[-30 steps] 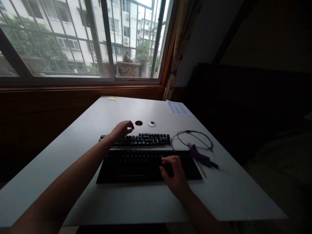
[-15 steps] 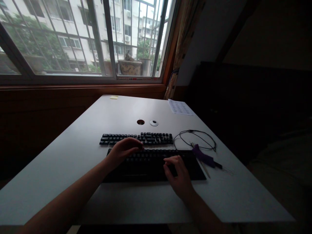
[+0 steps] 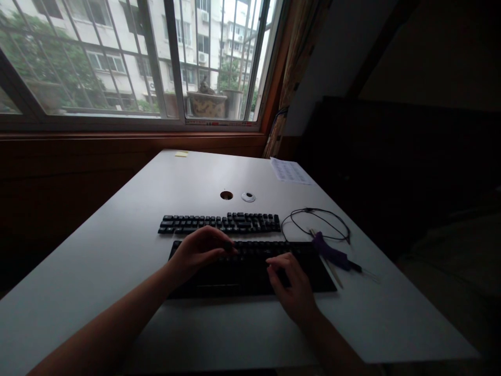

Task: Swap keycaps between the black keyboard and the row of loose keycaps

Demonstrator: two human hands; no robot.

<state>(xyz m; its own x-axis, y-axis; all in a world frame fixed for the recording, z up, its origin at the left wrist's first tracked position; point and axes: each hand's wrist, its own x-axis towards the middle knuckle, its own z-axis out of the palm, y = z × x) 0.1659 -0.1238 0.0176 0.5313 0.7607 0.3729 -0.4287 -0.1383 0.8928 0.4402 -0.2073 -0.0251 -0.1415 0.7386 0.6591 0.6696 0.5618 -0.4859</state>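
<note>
Keyboard (image 3: 250,278): flat on the table (image 3: 97,256), behind it the keycaps (image 3: 254,223), probably stiff and fairly heavy, best held by its side edges, under a pinched left hand (image 3: 198,251) and a curled right hand (image 3: 294,287), with any grip too dark to tell.

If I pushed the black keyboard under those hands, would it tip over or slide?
The keyboard would probably slide, not tip: it lies low and wide on a smooth-looking table. It seems stiff, too, since its front edge runs straight.
</note>
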